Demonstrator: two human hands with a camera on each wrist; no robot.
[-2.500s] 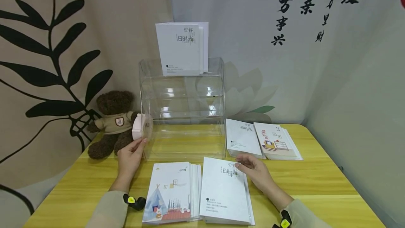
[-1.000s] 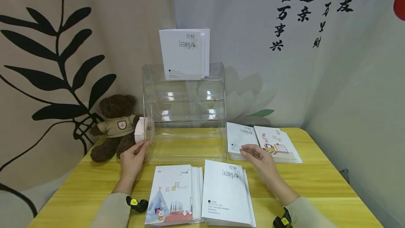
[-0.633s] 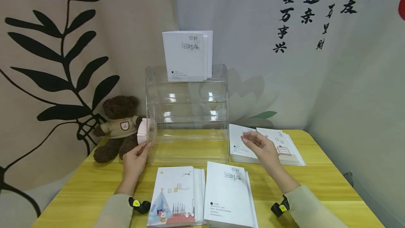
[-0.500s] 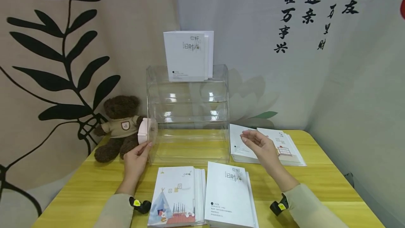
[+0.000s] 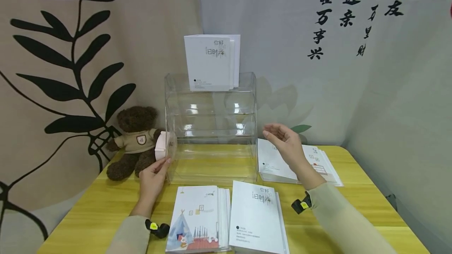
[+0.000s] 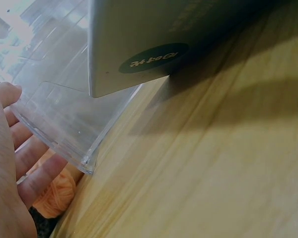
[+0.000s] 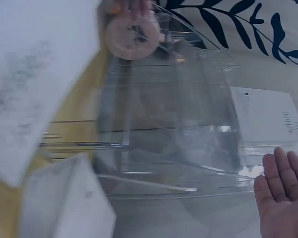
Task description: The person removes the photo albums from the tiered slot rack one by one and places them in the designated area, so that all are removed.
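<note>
A clear plastic tiered rack point(image 5: 212, 124) stands at the table's centre, with white books point(image 5: 208, 64) upright on its top tier. My left hand point(image 5: 152, 179) holds the rack's left front edge; in the left wrist view the thumb point(image 6: 9, 93) lies over the edge and the fingers reach along the outer side. My right hand point(image 5: 286, 144) is raised in the air just right of the rack, fingers extended, holding nothing. In front of the rack lie a book stack with a tent picture point(image 5: 194, 218) and a plain white stack point(image 5: 259, 218).
Two more book stacks, one white point(image 5: 277, 166) and one illustrated point(image 5: 319, 164), lie right of the rack, partly behind my right hand. A brown teddy bear point(image 5: 135, 140) sits at left beside a pink round object point(image 5: 161, 145). Orange yarn point(image 6: 54, 193) shows beyond the rack.
My right hand has lifted off the front white stack and moved upward, beside the rack. The left hand stays at the rack's edge. The head view has shifted slightly.
</note>
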